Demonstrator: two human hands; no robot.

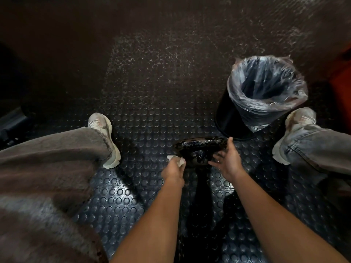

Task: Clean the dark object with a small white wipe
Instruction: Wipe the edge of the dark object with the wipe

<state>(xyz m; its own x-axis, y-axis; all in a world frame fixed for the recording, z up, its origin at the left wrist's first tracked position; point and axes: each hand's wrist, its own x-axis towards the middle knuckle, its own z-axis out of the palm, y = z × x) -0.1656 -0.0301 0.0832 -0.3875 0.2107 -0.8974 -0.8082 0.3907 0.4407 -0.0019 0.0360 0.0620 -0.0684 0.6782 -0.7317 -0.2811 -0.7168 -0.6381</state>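
Bare forearms reach down from the bottom edge toward the middle of the view, with grey trouser legs point(47, 168) spread wide to either side. Beneath everything lies the floor point(133, 111), dark rubber studded with round bumps and flecked with pale scuffs farther off. Next in size, a black bin point(230, 118) lined with a clear bag point(266, 88) stands tilted toward the right leg, just beyond the work. Two pale shoes rest on the floor, one point(106, 137) left of centre and one point(292, 133) beside the bin. Between the legs sits the dark object point(199, 149), a round, glossy black disc on what seems a stem going down into shadow; its top looks mottled, wet or grimy. The right hand point(228, 160) has its fingers spread and touches the disc's right rim, apparently steadying it. The left hand point(172, 169) pinches the wipe point(177, 160), a small crumpled white piece, at the disc's near left edge; whether it actually touches the surface I cannot tell. I judge the wiping to be under way at the rim, with most of the top not yet clean. The next stroke likely calls for pressing the wipe flat and drawing it across the top while the right hand braces the disc against turning or tipping.
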